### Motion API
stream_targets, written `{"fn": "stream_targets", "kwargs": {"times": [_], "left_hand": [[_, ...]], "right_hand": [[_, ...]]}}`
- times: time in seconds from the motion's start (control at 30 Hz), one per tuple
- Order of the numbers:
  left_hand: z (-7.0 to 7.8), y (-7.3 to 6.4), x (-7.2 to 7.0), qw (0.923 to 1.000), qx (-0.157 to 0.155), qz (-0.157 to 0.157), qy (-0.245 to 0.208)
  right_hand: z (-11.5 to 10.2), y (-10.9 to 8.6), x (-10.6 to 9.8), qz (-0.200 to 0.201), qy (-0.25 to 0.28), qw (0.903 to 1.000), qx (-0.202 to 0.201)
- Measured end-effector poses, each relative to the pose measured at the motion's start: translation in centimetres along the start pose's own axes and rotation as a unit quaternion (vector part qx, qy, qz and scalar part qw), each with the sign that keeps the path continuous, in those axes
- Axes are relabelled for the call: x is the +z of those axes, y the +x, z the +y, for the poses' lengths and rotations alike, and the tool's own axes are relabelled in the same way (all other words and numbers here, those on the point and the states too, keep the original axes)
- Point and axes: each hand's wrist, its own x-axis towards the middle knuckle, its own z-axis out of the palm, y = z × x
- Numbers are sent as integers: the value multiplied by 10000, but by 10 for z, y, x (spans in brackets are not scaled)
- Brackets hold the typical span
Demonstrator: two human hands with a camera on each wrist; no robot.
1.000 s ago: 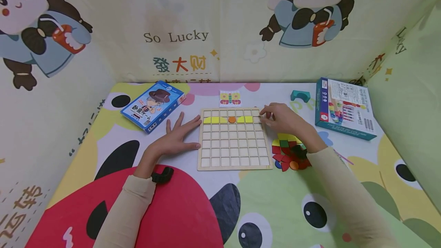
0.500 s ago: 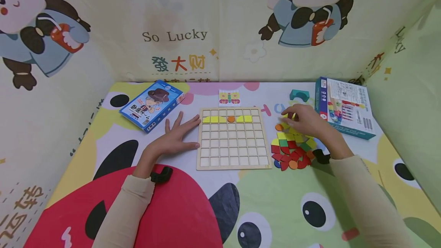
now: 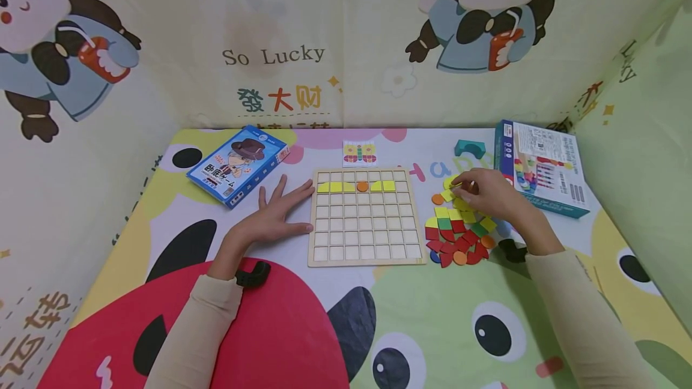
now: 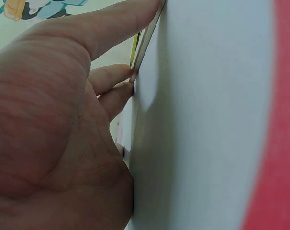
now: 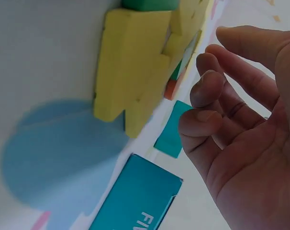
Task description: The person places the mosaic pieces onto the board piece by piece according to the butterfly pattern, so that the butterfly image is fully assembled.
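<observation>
My left hand (image 3: pixel 270 218) lies spread at the left side of a wooden grid board (image 3: pixel 423 251), thumb and fingertips at its edge. In the board's second row are several yellow pieces (image 3: pixel 336 186) and an orange disc (image 3: pixel 363 186). My right hand (image 3: pixel 486 194) is over the far end of a pile of loose coloured pieces (image 3: pixel 459 239), fingertips near a yellow piece (image 3: pixel 447 196). In the right wrist view its thumb (image 5: pixel 250 45) and forefinger stand apart, fingers loosely bent, nothing between them. Yellow pieces (image 5: pixel 128 62) lie beside them there.
A small butterfly pattern card (image 3: pixel 359 153) lies behind the board. A blue game box (image 3: pixel 239 165) is at the back left, a larger box (image 3: pixel 546 167) at the back right. Near that box stands a teal arch block (image 3: pixel 470 149). Another orange disc (image 3: pixel 437 199) lies by the pile.
My right hand has moved from the board's upper right edge to the pile on the right, then slightly farther right and down. The left hand stays at the board's edge.
</observation>
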Motion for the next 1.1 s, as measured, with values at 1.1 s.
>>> {"fn": "stream_targets", "kwargs": {"times": [1.1], "left_hand": [[0, 1, 1, 10000, 28, 5, 17]], "right_hand": [[-10, 35, 9, -104, -396, 9991, 122]]}}
